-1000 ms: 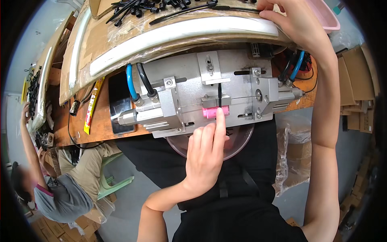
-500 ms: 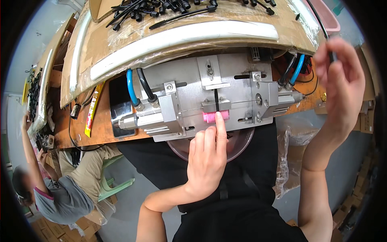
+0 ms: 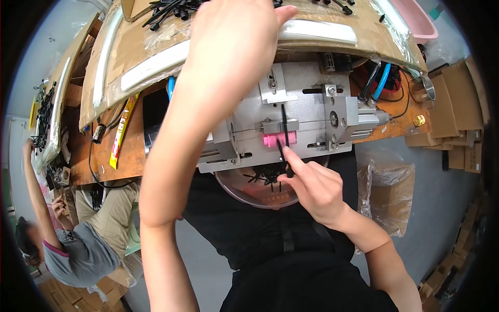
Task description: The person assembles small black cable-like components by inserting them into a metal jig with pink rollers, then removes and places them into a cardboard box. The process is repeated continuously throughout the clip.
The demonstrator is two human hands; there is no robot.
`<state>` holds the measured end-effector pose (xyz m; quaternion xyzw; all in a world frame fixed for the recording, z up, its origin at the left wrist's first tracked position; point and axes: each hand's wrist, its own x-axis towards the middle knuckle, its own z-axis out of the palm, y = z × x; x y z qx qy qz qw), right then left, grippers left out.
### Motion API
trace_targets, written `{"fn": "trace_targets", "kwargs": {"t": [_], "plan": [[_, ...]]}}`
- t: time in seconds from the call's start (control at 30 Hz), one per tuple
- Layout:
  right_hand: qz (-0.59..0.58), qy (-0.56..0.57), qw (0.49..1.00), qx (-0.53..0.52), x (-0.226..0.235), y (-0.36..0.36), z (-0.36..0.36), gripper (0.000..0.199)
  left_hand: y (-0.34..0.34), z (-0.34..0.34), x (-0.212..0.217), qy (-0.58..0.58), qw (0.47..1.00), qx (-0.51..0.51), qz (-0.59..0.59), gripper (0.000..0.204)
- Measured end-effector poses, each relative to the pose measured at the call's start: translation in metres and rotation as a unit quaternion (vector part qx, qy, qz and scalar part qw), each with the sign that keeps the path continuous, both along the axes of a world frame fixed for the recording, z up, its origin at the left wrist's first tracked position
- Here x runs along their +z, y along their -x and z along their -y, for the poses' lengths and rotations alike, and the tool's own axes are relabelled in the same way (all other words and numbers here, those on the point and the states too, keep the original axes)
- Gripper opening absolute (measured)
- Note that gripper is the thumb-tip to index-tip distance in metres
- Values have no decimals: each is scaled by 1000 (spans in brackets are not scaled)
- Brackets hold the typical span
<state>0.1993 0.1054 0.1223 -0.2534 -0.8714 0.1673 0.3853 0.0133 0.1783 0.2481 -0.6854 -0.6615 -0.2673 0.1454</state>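
Observation:
My right hand (image 3: 317, 190) pinches a slim black rod (image 3: 284, 125) between thumb and fingers, its thicker end by the thumb. The rod crosses over a pink block (image 3: 271, 140) on a grey metal fixture (image 3: 306, 117), toward a small bracket (image 3: 274, 93) behind it. My left hand (image 3: 234, 36) reaches far forward over the cardboard, at a pile of black rods with thick ends (image 3: 176, 11). Its thumb sticks out to the right, while the other fingers are out of sight past the top edge. Left of the fixture, my left forearm hides part of the clamp.
Below the fixture, a clear bowl (image 3: 244, 196) holds several black pieces. Blue and black hoses (image 3: 382, 83) run to the right clamp. A yellow packet (image 3: 120, 138) lies on the wooden bench at left. A co-worker (image 3: 86, 247) sits at far left. Cardboard boxes (image 3: 455, 104) stand right.
My left hand has left the pink block and swung forward to the pile. My right hand has come down from the upper right to the fixture's front, now with the black rod in its fingers.

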Motion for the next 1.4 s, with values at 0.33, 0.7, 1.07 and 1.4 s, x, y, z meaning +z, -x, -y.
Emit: {"fn": "trace_targets", "kwargs": {"t": [0.33, 0.7, 1.07, 1.4], "plan": [[55, -2, 998, 5, 4, -2, -9, 56, -8, 27, -13, -75, 991, -75, 80, 23], [-9, 97, 993, -71, 49, -28, -22, 45, -62, 138, -107, 131, 990, -32, 48, 65], [-45, -15, 998, -44, 68, -23, -45, 34, -37, 117, -72, 106, 988, -70, 89, 61], [120, -315, 941, -15, 132, 67, -211, 21, 56, -67, -2, -106, 991, -57, -50, 22]]}}
